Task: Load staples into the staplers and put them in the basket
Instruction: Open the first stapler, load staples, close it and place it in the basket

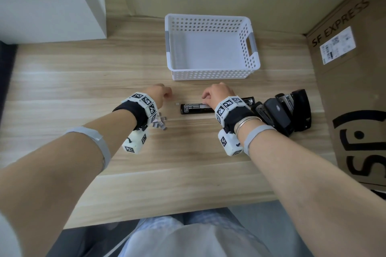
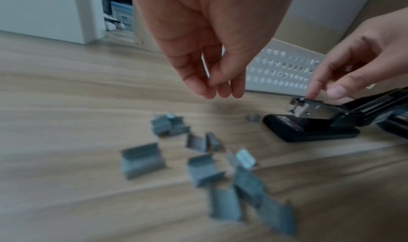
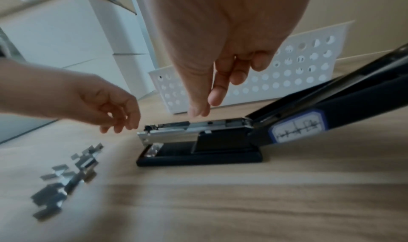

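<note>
Stapler [image 1: 197,108] lies hinged open before the basket [image 1: 211,78], right hand [image 1: 217,95] fingertips on its rail, left hand [image 1: 159,94] loosely curled, empty; risk: strip sits crooked and jams on closing.

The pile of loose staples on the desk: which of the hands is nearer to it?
Left. The left hand hovers just beyond the loose staples, holding nothing. The right hand is off to their right, fingertips at the open stapler.

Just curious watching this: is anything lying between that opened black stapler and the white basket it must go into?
Nothing visible: only bare wooden tabletop separates the opened black stapler from the white perforated plastic basket.
</note>
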A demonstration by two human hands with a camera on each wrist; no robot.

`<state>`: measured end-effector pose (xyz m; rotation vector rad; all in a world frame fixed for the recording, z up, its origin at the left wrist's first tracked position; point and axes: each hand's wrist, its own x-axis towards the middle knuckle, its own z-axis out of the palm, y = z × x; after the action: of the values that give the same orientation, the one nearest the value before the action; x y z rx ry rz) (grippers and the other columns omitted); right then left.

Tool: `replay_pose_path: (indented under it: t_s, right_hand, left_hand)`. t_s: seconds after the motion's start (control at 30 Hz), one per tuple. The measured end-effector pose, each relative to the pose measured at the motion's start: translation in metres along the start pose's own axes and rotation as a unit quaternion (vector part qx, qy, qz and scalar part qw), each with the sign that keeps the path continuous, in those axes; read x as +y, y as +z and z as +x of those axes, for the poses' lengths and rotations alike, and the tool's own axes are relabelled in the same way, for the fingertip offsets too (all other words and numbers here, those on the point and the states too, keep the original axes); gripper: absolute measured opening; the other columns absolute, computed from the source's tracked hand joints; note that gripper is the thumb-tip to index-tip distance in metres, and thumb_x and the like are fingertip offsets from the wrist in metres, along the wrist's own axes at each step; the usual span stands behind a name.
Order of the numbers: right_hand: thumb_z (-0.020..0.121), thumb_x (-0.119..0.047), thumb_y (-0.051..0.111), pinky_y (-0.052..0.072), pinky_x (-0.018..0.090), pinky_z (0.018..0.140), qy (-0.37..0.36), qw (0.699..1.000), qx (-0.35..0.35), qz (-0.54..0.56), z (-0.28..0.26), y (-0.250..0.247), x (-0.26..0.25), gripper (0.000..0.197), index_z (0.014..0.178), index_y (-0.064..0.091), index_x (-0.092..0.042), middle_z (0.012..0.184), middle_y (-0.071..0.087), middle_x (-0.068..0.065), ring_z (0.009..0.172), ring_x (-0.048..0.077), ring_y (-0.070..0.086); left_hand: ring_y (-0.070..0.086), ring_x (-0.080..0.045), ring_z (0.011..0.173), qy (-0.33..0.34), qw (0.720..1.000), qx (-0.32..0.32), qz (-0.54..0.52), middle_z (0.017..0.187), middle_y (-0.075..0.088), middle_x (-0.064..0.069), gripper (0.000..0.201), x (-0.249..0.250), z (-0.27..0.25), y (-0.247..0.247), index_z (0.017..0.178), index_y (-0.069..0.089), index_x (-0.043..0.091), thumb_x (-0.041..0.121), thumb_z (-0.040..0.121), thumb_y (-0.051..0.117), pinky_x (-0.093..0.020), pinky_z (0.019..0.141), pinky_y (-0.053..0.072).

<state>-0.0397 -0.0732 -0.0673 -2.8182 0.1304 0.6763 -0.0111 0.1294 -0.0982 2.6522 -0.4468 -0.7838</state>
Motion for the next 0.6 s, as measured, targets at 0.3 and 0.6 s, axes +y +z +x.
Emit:
replay_pose_path:
  t_s: [0.3,0.6]
  right_hand:
    - [0.095,-0.016,0.051,0.043,0.031,0.100,-0.035,0.999,0.011,0.001,-0.010,-0.001,-0.020,0.026,0.112,0.070,-0.022,0.101,0.061,0.002,0.126,0.020,0.047]
    - [0.094,-0.023,0.054,0.042,0.029,0.096,-0.030,1.000,-0.002,0.007,-0.005,0.010,-0.018,0.021,0.106,0.072,-0.025,0.111,0.070,-0.001,0.129,0.019,0.043]
  left_hand:
    - [0.051,-0.031,0.109,-0.040,0.997,-0.023,0.061,0.125,0.049,-0.015,0.029,-0.035,-0.023,0.008,0.107,0.062,0.009,0.000,0.080,0.056,-0.030,0.086,0.041]
    - [0.056,-0.035,0.105,-0.049,0.998,-0.010,0.043,0.114,0.059,-0.020,0.027,-0.034,-0.020,0.008,0.110,0.059,0.003,0.005,0.084,0.054,-0.035,0.088,0.045]
